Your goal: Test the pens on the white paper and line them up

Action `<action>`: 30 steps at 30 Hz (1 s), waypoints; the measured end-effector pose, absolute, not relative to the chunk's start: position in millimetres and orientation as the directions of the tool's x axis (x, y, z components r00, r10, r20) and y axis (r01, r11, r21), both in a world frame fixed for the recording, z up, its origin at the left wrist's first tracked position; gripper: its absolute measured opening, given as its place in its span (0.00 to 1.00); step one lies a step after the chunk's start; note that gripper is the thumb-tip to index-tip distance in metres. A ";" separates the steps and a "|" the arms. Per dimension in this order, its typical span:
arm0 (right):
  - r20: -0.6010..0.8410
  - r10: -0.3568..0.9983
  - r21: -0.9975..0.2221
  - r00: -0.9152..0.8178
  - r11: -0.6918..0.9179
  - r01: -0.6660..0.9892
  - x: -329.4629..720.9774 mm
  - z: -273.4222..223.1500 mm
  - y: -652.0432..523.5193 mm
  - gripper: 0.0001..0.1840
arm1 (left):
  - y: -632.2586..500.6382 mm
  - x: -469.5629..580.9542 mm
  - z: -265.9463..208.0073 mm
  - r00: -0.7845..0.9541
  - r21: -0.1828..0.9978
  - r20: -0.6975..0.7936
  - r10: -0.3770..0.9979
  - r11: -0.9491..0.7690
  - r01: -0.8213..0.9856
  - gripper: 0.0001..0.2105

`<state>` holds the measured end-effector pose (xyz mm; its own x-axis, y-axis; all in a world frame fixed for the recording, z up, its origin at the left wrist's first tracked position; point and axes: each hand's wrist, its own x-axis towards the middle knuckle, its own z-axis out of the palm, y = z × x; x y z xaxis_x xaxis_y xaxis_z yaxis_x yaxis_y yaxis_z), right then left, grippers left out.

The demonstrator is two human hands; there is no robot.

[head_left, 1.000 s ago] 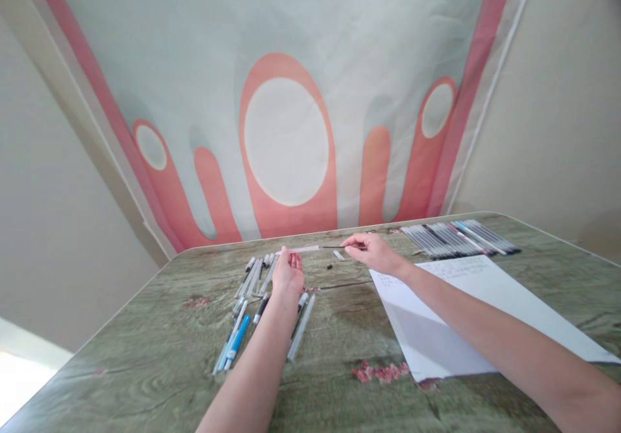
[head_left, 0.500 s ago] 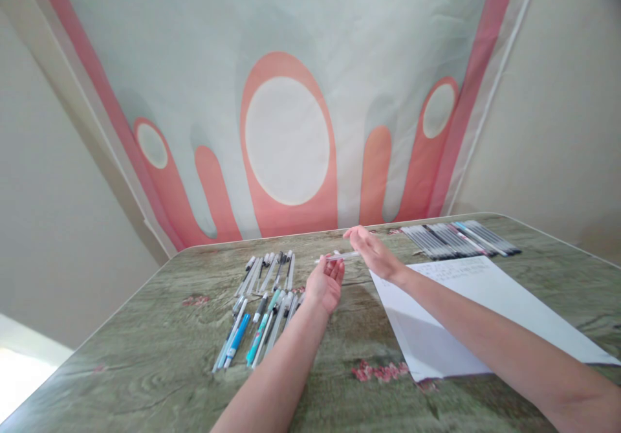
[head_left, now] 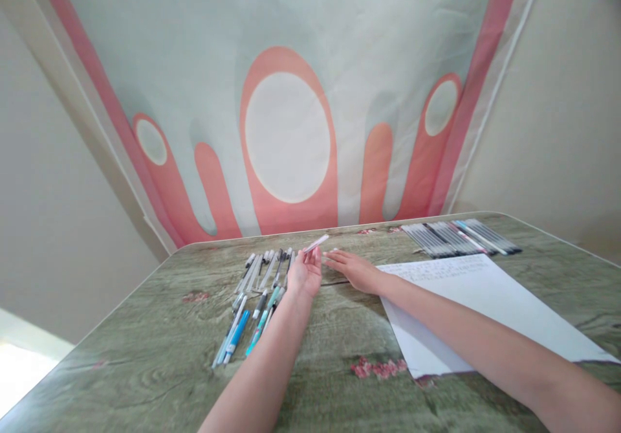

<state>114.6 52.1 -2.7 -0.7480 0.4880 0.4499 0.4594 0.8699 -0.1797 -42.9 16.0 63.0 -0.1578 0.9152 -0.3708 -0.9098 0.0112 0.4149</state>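
My left hand (head_left: 305,276), palm up with fingers curled, holds a slim clear-barrelled pen (head_left: 317,244) between thumb and fingers; the pen tilts up to the right. Close beside it, my right hand (head_left: 358,272) is low over the table, palm down, fingers stretched out toward the left hand. A small white piece (head_left: 334,250) shows by its fingertips; whether they touch it I cannot tell. Left of my left hand lies a row of capped pens (head_left: 262,271). Nearer to me are more pens, among them a blue marker (head_left: 237,336) and a teal pen (head_left: 257,334), partly hidden by my left forearm.
A sheet of white paper (head_left: 466,316) with handwriting along its top lies under my right forearm. Beyond it, a neat row of clear pens (head_left: 441,239) with dark ends sits at the back right. The wood-patterned table (head_left: 145,329) meets a patterned wall hanging behind.
My left hand has moved left with the pen, which has swung from nearly level to tilted upward. My right hand has come away from the pen's end, down and left toward the tabletop.
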 end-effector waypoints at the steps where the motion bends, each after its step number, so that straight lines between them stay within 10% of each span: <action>1: 0.433 0.482 -0.182 -0.762 0.875 0.449 114.2 -3.0 52.5 0.32 | 14.7 -38.9 59.9 -0.151 0.416 -0.367 0.918 0.017 -0.909 0.12; 19: 0.579 0.680 -0.598 -0.449 0.729 0.333 122.1 11.3 47.8 0.13 | 3.5 -2.8 26.8 -0.175 0.459 -0.308 0.935 -0.015 -0.888 0.09; 24: 0.401 0.876 -0.901 -0.269 0.430 0.058 130.9 13.0 57.3 0.16 | 6.4 -4.7 22.1 -0.271 0.505 -0.326 0.906 -0.075 -0.860 0.10; 30: 0.345 0.905 -0.936 -0.250 0.350 -0.027 136.6 18.9 56.1 0.18 | 10.5 -7.4 14.3 -0.285 0.529 -0.285 0.915 -0.098 -0.843 0.09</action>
<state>136.6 56.1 18.9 -0.2502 0.9045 0.3453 -0.0271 0.3500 -0.9364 -7.4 10.5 14.3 -0.2849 0.9151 -0.2855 -0.8431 -0.0976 0.5288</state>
